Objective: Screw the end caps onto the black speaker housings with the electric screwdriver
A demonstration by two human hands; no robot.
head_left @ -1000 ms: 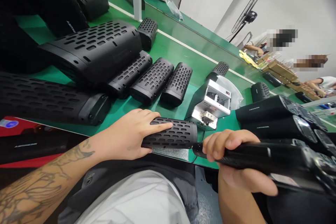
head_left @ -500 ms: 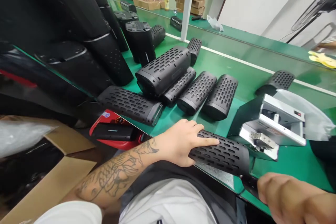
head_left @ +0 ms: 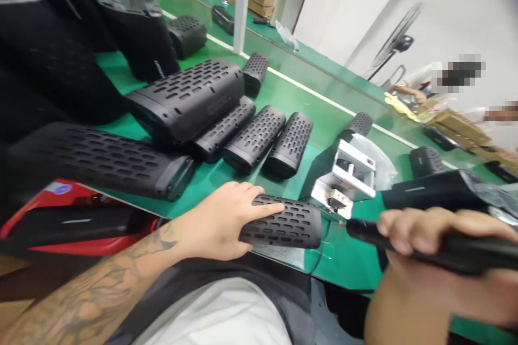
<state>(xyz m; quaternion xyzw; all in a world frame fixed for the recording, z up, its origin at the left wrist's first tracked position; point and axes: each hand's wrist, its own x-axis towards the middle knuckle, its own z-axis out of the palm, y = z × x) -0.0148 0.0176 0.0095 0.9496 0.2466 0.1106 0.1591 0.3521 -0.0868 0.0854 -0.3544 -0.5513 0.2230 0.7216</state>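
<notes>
My left hand [head_left: 229, 218] grips a black slotted casing [head_left: 297, 225] lying at the front edge of the green bench, thumb on the near side and index finger stretched along the top. In my right hand [head_left: 429, 229] is a black electric screwdriver [head_left: 364, 230], blurred by motion. It is held nearly level, its tip pointing left, clear of the casing and just below a small white-fronted machine [head_left: 366, 190] that looks like a screw feeder. Behind my left hand lie several similar casings, among them a slotted one [head_left: 257, 137] and a large one [head_left: 190, 97].
Tall black units [head_left: 133, 38] stand at the left of the bench. A red stool or crate [head_left: 81, 240] sits below its edge, carrying a black unit. More black units [head_left: 429, 188] lie at the right. A white post [head_left: 242, 5] rises mid-bench; people work beyond.
My right hand has lifted the screwdriver away from the casing's right end and up toward the machine. My left hand keeps its hold. The whole view has swung to the right.
</notes>
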